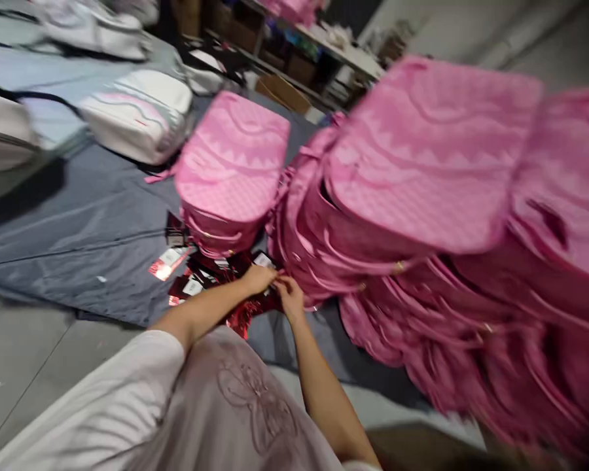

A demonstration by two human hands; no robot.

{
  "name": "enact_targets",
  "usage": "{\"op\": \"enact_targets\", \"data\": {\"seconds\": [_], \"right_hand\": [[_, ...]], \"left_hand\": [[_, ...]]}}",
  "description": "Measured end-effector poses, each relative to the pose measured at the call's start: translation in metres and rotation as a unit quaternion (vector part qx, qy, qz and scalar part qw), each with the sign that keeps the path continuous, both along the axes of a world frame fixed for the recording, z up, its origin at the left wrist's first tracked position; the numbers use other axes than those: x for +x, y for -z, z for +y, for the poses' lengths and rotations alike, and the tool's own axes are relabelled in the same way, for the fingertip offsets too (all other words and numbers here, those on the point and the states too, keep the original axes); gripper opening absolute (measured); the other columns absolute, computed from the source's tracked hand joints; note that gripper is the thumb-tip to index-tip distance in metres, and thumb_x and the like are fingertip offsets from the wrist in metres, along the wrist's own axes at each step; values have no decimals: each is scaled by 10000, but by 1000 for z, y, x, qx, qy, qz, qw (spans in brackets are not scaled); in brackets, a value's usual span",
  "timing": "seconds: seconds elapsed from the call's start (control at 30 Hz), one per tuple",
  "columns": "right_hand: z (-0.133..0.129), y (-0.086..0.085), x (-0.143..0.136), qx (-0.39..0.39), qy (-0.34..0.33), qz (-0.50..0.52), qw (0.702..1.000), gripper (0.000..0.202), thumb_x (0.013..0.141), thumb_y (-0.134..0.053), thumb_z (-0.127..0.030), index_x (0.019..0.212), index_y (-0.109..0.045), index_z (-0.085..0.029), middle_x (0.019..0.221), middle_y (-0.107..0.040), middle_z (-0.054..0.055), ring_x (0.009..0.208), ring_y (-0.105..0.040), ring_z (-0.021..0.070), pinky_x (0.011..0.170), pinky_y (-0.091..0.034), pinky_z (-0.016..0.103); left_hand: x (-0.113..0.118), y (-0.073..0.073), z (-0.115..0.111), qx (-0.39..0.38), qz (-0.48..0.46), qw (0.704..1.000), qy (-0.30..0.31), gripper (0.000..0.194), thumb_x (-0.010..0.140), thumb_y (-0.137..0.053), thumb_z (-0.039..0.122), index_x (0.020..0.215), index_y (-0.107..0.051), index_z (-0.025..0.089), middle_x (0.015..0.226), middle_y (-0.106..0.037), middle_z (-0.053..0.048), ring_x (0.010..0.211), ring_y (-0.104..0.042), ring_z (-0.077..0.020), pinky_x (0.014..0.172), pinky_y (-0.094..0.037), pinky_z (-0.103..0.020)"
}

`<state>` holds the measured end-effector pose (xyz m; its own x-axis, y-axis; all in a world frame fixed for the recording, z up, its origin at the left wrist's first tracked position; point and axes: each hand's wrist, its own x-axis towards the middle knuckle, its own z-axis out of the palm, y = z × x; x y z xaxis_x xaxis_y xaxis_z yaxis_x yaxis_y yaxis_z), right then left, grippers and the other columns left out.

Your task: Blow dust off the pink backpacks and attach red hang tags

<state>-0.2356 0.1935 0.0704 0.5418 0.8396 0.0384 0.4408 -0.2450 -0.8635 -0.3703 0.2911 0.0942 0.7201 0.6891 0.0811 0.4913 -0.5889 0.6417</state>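
My left hand and my right hand meet with fingertips close together beside the lower edge of the pink backpack stack. The fingers of both are pinched closed, on something too small and blurred to name. Under and around my left hand lies a heap of black and red hang tags, some with white labels. Just beyond the heap, a single pink backpack lies flat, its top handle facing me.
Taller piles of pink backpacks rise on the right. A white backpack lies at the far left on the dark cloth. A loose red tag is left of the heap. Behind stand a cardboard box and a shelf table.
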Motion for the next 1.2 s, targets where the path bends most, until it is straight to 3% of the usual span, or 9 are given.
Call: {"op": "enact_targets", "data": {"seconds": [0.1,0.2,0.3,0.47,0.6,0.73,0.87,1.03,1.2], "right_hand": [[-52,12,15,12,75,36,996,329,818,-635,-401,1047,-657,-165,963,-689,60,852,-639,184,788,-528,328],[-84,23,20,34,113,84,989,413,772,-592,-478,1041,-639,-168,923,-699,70,786,-656,189,681,-520,299],[-137,38,21,35,158,146,976,446,753,-587,-523,1025,-608,-170,934,-707,91,728,-667,180,626,-511,289],[-248,84,5,-20,227,239,944,530,656,-648,-619,941,-593,-175,848,-710,88,634,-649,173,598,-513,301],[-291,117,-20,-66,210,274,936,585,586,-648,-706,841,-582,-184,738,-694,81,558,-630,194,520,-485,310],[-272,129,-27,-79,131,269,951,534,638,-607,-680,850,-601,-191,743,-699,75,565,-630,197,562,-504,335],[-217,117,-26,-66,42,231,970,412,725,-564,-555,918,-623,-196,798,-715,68,611,-642,187,654,-521,344],[-148,87,-29,-47,-31,166,984,339,816,-493,-444,1015,-638,-211,859,-718,53,708,-654,186,684,-517,314],[-80,37,-42,-2,-40,-10,999,319,900,-436,-369,1031,-653,-177,969,-717,89,881,-650,206,826,-493,327]], "left_hand": [[30,18,-13,-3,14,994,107,204,943,-583,281,1053,-640,120,1030,-663,-54,906,-656,-160,821,-557,-349],[32,24,-7,15,13,996,93,199,936,-559,177,1111,-643,133,1135,-677,-74,1008,-656,-176,891,-524,-342],[22,22,-8,25,-23,999,35,406,904,-586,149,1309,-557,164,1360,-584,-104,1142,-612,-198,990,-478,-323],[-29,29,-32,-35,-113,990,-83,332,895,-590,220,1218,-629,157,1162,-694,-93,883,-676,-178,926,-512,-332],[-98,44,-61,-29,-131,971,-198,302,904,-552,306,1145,-660,160,1113,-706,-85,958,-663,-190,917,-509,-328],[-149,57,-94,-66,-90,950,-291,292,885,-546,295,1105,-668,147,1068,-713,-95,911,-665,-193,864,-526,-331],[-158,61,-108,-65,-69,949,-301,279,874,-552,252,1113,-663,158,1097,-706,-95,901,-667,-195,836,-542,-337],[-136,65,-96,28,-75,979,-186,278,918,-501,203,1147,-654,170,1179,-675,-92,1081,-625,-201,947,-514,-352],[-100,56,-62,136,55,989,-5,317,896,-466,70,1108,-680,171,1247,-650,-76,1134,-553,-218,990,-456,-370]]}}
